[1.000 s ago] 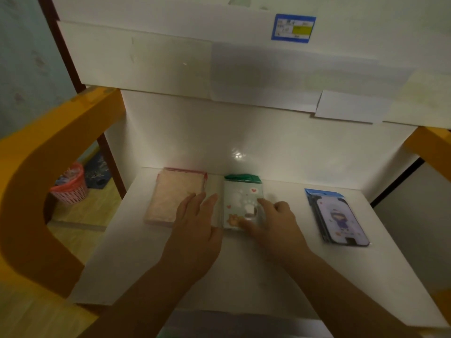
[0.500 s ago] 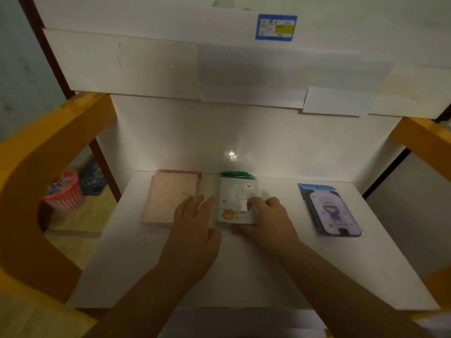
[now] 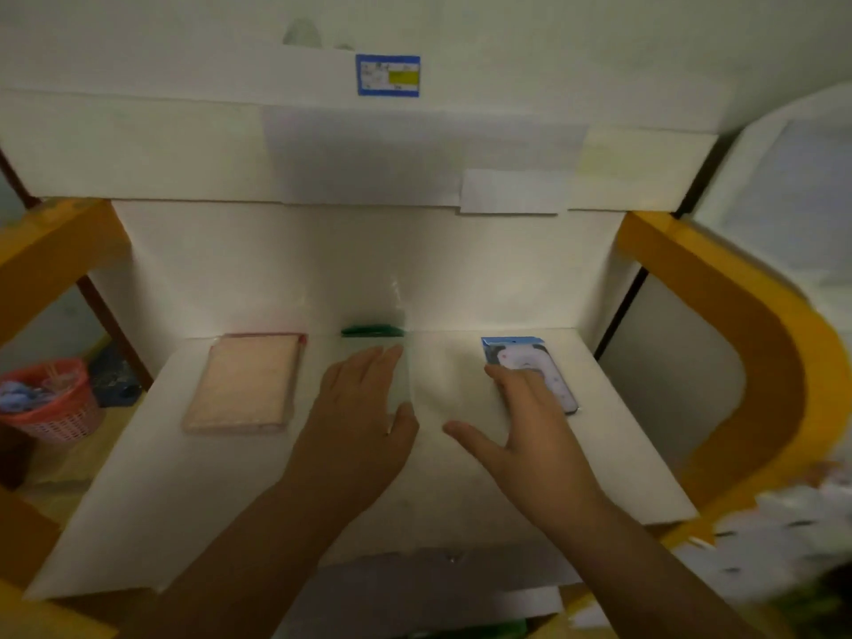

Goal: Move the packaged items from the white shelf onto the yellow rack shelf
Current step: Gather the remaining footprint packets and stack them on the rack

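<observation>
You are at the pick-up step: three packaged items lie on the white shelf (image 3: 613, 454), none yet on the yellow rack (image 3: 756, 325) that frames it. Take the middle package (image 3: 400, 362), with its green header at the back, as your landmark. Your left hand (image 3: 357, 417) lies flat on it, fingers straight and together, thumb off its near right corner; it presses rather than grips, and the package is mostly hidden and blurred beneath it. To the left of the middle package, apart from it and from your hand, lies the pink package (image 3: 246, 382), untouched. To the right of the middle package lies the blue-topped package (image 3: 521, 362), and your right hand (image 3: 530, 435) is spread wide over it, fingertips resting on its near end, thumb stretched back toward the middle package; nothing is pinched there. Neither hand holds anything. These flat packs look slick and thin, so the next move probably calls for sliding one toward the shelf's front edge or hooking a fingertip under a corner before you can lift it. Only then carry it out to the rack, whose receiving shelf is not clearly shown here.
</observation>
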Motion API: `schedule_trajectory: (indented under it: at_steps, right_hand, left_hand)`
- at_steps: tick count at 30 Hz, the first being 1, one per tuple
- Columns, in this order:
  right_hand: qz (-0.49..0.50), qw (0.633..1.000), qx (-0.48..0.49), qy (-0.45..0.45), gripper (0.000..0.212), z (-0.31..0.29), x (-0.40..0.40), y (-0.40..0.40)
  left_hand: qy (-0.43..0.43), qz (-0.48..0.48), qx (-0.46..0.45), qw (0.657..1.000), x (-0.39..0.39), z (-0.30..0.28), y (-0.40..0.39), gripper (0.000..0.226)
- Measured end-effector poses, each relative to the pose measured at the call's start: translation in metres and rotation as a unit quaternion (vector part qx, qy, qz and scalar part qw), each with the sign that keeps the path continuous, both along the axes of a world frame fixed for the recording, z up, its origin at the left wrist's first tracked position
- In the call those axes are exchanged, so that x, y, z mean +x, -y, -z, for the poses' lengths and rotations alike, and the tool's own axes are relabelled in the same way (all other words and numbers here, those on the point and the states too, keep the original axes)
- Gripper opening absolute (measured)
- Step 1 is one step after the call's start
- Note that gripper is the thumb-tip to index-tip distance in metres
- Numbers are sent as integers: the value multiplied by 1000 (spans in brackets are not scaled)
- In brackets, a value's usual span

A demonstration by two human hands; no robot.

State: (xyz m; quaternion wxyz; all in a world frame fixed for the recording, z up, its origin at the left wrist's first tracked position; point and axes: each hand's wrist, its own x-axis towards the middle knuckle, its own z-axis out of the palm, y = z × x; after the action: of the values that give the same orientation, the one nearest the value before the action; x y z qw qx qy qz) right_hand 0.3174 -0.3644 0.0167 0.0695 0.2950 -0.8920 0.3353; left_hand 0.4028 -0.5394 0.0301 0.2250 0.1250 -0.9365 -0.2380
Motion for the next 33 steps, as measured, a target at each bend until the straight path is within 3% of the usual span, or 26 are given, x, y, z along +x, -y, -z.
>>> schedule_trajectory:
  at_steps: [7, 12, 23, 28, 33]
  right_hand:
    - [34, 992, -39, -113, 54, -63, 27, -122]
    - [74, 984, -52, -152, 46, -81, 36, -225]
    - [186, 977, 32, -100, 47, -57, 10, -420]
    - [205, 975, 52, -63, 44, -38, -7, -465]
    - [212, 974, 77, -36, 45, -19, -40, -493]
  left_hand:
    - [-50, 47, -23, 997, -8, -43, -109, 60]
    - [-75, 104, -18, 992, -17, -60, -202, 58]
    - [-79, 178, -34, 980, -41, -62, -376, 56]
    - [-70, 224, -40, 971, -67, -46, -425, 57]
    - [-5, 225, -3, 974, -114, -19, -469, 61]
